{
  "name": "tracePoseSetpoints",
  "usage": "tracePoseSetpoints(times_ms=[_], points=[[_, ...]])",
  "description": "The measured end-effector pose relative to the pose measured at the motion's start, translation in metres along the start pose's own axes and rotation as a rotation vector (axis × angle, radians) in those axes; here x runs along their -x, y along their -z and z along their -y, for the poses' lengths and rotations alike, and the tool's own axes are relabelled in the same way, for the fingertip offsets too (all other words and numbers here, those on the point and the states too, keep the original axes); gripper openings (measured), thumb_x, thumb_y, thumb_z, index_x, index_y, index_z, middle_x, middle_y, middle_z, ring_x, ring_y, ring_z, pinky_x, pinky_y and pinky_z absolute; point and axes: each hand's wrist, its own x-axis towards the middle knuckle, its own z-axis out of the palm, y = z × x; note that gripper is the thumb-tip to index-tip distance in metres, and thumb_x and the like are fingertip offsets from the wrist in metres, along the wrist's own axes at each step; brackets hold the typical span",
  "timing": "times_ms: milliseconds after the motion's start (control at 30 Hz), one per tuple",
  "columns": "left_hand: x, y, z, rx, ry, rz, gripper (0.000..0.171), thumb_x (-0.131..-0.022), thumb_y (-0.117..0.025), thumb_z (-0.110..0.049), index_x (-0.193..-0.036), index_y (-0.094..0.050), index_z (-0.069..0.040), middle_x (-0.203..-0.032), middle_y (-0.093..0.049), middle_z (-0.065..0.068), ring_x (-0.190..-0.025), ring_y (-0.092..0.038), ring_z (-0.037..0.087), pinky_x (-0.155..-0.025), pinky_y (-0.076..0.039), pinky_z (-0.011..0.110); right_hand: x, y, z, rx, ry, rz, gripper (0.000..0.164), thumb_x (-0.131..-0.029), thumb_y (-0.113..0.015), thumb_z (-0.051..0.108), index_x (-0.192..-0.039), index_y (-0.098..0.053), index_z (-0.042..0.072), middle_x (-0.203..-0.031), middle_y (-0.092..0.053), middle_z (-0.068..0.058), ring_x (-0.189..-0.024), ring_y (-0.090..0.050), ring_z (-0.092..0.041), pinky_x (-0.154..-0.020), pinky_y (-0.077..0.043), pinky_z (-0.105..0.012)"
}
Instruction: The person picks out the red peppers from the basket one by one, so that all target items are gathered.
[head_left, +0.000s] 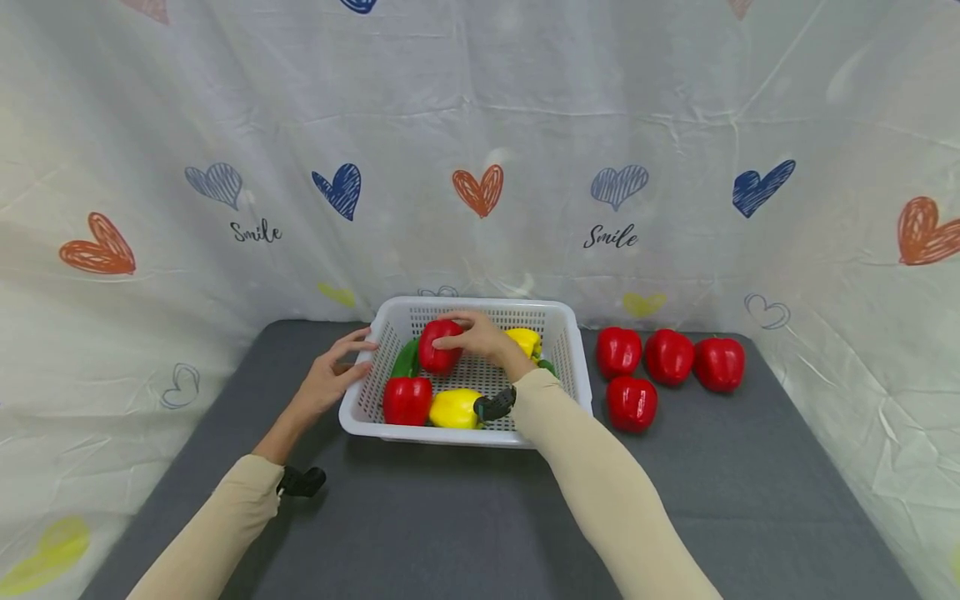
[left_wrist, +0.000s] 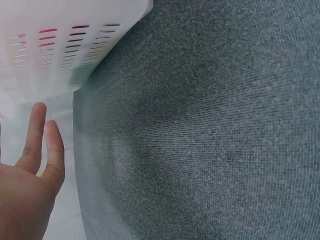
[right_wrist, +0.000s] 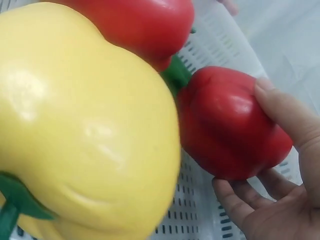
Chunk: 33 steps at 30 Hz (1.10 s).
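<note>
Inside a white perforated basket [head_left: 577, 367], my right hand [head_left: 483, 337] holds a red bell pepper [head_left: 441, 354]. The right wrist view shows the thumb on one side of this red pepper [right_wrist: 235, 125] and the fingers on the other. At the basket's left rim, my left hand [head_left: 330, 375] has its fingers spread, fingertips right at the edge. Beside the held pepper lies a long green vegetable [head_left: 406, 360], partly hidden. Another red bell pepper [head_left: 407, 402] and a yellow bell pepper [head_left: 453, 408] sit along the near side. A second yellow pepper [head_left: 525, 340] is partly covered by my right arm.
Several red bell peppers stand right of the basket, among them a front one [head_left: 632, 404] and a far-right one [head_left: 720, 364]. A dark grey cloth [head_left: 450, 517] covers the table. Behind it hangs a white curtain [head_left: 540, 83] printed with hearts.
</note>
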Motion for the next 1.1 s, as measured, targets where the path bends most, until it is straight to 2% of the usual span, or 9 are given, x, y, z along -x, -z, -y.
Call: tracePoseSetpoints(times_ms=[267,533,833,1100], points=[[0.001,0.0,-0.001,-0.003,-0.008,0.0,0.037,-0.101,-0.062,-0.002,-0.137,-0.057,0.004,-0.16,-0.032,0.017,-0.107,-0.063,0.052,-0.084,-0.057,0.034,0.007,0.014,0.011,-0.068,-0.008,0.006,0.049,-0.087,-0.082,0.022,-0.134,-0.066,0.017,-0.131,-0.059,-0.011,-0.118,-0.054,-0.03,-0.089,-0.056,-0.041],[0.0,-0.001,-0.001,-0.015,-0.005,-0.005,0.037,-0.101,-0.062,-0.003,-0.137,-0.058,0.004,-0.16,-0.032,0.017,-0.106,-0.063,0.051,-0.083,-0.057,0.034,0.014,0.028,0.025,-0.022,0.079,0.011,0.051,-0.089,-0.08,0.023,-0.136,-0.064,0.016,-0.13,-0.059,-0.01,-0.119,-0.053,-0.031,-0.092,-0.054,-0.047],[0.0,-0.001,-0.003,-0.024,-0.009,-0.012,0.037,-0.1,-0.063,-0.003,-0.137,-0.058,0.004,-0.159,-0.033,0.017,-0.106,-0.063,0.051,-0.082,-0.057,0.034,0.024,0.041,0.034,-0.027,0.157,0.019,0.051,-0.091,-0.077,0.023,-0.138,-0.061,0.014,-0.133,-0.056,-0.009,-0.122,-0.05,-0.034,-0.094,-0.051,-0.054],[0.001,-0.001,-0.003,-0.03,0.005,-0.01,0.038,-0.101,-0.062,-0.004,-0.138,-0.058,0.003,-0.16,-0.032,0.017,-0.108,-0.063,0.05,-0.084,-0.057,0.036,0.036,0.054,0.032,0.005,0.217,0.006,0.049,-0.091,-0.077,0.022,-0.136,-0.062,0.015,-0.131,-0.059,-0.005,-0.122,-0.05,-0.028,-0.091,-0.054,-0.05]])
